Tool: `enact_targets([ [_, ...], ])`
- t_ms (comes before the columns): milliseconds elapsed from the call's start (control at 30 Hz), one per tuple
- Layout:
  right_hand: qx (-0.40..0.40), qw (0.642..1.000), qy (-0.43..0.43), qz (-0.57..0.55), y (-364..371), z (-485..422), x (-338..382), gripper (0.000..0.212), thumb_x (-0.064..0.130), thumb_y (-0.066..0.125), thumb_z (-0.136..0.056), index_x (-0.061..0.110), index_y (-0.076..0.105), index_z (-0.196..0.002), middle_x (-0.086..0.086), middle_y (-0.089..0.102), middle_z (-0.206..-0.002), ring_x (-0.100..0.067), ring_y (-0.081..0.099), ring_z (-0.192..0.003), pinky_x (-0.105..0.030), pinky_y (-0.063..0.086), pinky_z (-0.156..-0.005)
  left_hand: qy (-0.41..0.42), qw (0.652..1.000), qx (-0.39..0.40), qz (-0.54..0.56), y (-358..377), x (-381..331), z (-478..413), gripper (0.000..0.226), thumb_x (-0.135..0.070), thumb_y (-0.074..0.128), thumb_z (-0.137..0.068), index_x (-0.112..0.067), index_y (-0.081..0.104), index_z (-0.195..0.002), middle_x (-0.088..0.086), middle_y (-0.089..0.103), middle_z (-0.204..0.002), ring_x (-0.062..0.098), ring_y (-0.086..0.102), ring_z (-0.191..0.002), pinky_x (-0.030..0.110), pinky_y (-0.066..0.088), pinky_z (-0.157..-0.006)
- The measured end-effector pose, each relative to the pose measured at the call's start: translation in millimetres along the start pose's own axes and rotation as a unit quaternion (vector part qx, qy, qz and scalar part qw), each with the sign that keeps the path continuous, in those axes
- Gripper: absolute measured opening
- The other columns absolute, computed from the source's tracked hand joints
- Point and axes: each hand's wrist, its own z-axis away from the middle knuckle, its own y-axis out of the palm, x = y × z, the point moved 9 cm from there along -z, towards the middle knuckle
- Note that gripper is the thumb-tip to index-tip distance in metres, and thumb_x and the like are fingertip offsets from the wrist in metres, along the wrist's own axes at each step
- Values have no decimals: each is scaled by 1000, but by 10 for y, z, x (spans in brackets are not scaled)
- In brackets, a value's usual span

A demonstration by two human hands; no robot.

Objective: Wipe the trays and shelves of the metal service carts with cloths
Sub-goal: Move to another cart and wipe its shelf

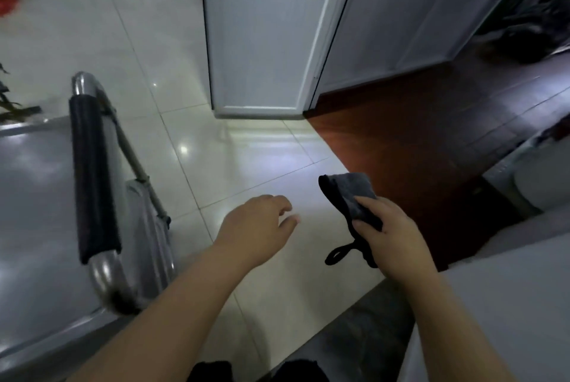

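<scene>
One cloth (354, 196), grey, folded, pinched by fingers of right hand (391, 239) above the floor (246, 165). Empty left hand (259, 224), fingers loosely apart, nearer the cart (18, 258); its tray (34, 184) lies left of both, handle (92, 178) between.

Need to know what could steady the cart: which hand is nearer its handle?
Left. The left hand hovers open just to the right of the cart handle, touching nothing. The right hand is farther to the right, gripping the cloth.
</scene>
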Motion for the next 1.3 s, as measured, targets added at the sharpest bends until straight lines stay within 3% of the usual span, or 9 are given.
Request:
enact_targets([
  [200, 2, 1000, -26, 4, -361, -1276, -344, 41, 19, 62, -88, 27, 58, -127, 12, 52, -119, -13, 55, -104, -37, 48, -88, -42, 999, -18, -4, 40, -109, -1283, 33, -53, 45, -90, -31, 59, -111, -15, 63, -110, 8, 58, -98, 28, 47, -76],
  [333, 69, 993, -82, 52, -358, -2219, -368, 42, 22, 60, -87, 30, 56, -128, 11, 53, -121, -14, 53, -105, -35, 45, -89, -108, 992, -60, 3, 27, 29, -1910, 33, -53, 47, -89, -32, 60, -111, -16, 63, -106, 6, 58, -94, 27, 43, -72],
  [567, 176, 962, -173, 119, -65, -3530, 67, 39, 28, 56, -88, 33, 55, -127, 11, 51, -126, -15, 54, -101, -35, 46, -85, -217, 972, -85, 9, -251, 527, -2394, 31, -51, 51, -88, -29, 62, -107, -14, 62, -99, 9, 59, -94, 33, 50, -81],
  [700, 230, 940, -219, 124, 402, -4106, 442, 37, 28, 56, -88, 37, 55, -124, 16, 51, -123, -11, 53, -96, -33, 48, -80, -279, 951, -129, 12, -572, 1060, -2542, 30, -48, 54, -87, -26, 63, -105, -10, 66, -98, 9, 60, -89, 27, 48, -75],
  [833, 265, 916, -260, 150, 917, -4740, 962, 38, 29, 57, -88, 40, 55, -125, 21, 47, -129, -11, 51, -105, -33, 45, -86, -329, 929, -167, 29, -932, 1734, -2802, 29, -49, 54, -86, -27, 64, -102, -11, 66, -95, 7, 59, -83, 27, 47, -74],
  [1133, 272, 877, -349, 187, 1840, -6011, 2497, 39, 32, 56, -90, 38, 53, -128, 19, 45, -134, -13, 50, -108, -30, 42, -83, -360, 906, -218, 36, -2044, 2898, -3614, 33, -49, 51, -89, -27, 61, -110, -12, 64, -102, 9, 59, -91, 32, 51, -80],
  [1300, 305, 847, -387, 200, 2542, -6492, 3215, 39, 31, 56, -91, 38, 52, -129, 18, 46, -135, -13, 50, -108, -28, 40, -82, -400, 874, -272, 50, -2564, 3473, -3632, 29, -50, 51, -87, -29, 62, -104, -17, 58, -91, 5, 58, -86, 29, 48, -74],
])
